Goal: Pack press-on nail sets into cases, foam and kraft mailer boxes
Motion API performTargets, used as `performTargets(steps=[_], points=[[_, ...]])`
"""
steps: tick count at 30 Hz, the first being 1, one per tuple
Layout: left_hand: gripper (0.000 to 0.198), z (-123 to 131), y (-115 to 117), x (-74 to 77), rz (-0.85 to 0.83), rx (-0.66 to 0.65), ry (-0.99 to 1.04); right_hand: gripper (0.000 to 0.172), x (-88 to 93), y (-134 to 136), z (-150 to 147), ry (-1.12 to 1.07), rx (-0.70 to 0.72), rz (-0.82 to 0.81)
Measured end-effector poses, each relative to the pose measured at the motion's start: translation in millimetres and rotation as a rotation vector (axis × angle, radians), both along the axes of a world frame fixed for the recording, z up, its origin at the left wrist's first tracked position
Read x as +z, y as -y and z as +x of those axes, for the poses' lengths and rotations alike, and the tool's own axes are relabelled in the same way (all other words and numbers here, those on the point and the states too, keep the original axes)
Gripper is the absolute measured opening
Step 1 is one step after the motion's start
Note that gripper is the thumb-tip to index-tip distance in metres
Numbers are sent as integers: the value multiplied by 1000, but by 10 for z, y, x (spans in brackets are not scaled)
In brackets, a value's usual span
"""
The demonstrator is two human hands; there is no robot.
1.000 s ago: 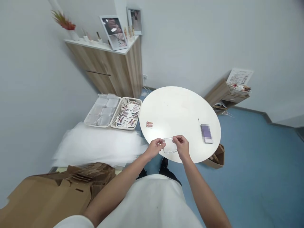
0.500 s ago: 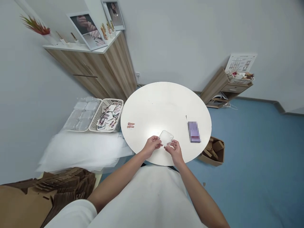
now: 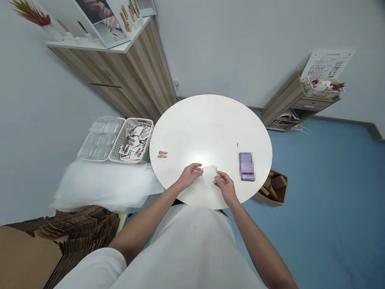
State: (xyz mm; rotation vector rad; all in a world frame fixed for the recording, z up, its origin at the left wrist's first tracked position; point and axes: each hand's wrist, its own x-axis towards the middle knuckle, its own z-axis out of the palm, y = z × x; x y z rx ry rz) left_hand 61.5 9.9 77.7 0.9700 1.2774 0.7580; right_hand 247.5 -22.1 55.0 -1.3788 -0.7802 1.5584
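Between my two hands is a clear plastic box, held just over the near part of the round white table. My left hand pinches its left edge between thumb and fingers. On the opposite side, my right hand grips the right edge. Whether the box's lid is raised I cannot make out. To the left on the table lies a set of reddish press-on nails. A stack of purple cards or packets, partly blurred, is right of my right hand.
Left of the table stand a basket of printed cards and a tray of clear boxes. White sheets and folded brown cardboard lie nearer. A cardboard carton is on the floor at right.
The clear box has turned and tilted between my hands, and my fingers have shifted along its edges. My hands are slightly farther apart. The camera view has shifted a little.
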Motion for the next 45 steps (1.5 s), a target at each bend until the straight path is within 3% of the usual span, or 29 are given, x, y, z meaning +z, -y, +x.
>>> performTargets(steps=[13,25,30,35,37,45], points=[[31,-207,-116,-123,4,-114,27,39,83,-162,-55,144,96,55],[68,-314,54,-104,1,-237,76,100,222,-5,-132,22,399,-26],[69,-341,83,-75,60,-306,35,89,187,-36,-127,137,440,58],[109,-424,117,-29,154,-373,-45,82,202,-39,-90,223,455,130],[115,-453,108,-9,210,-404,-106,82,210,-20,-80,232,471,146],[86,-355,67,20,312,-433,-147,83,202,33,-73,338,512,229]])
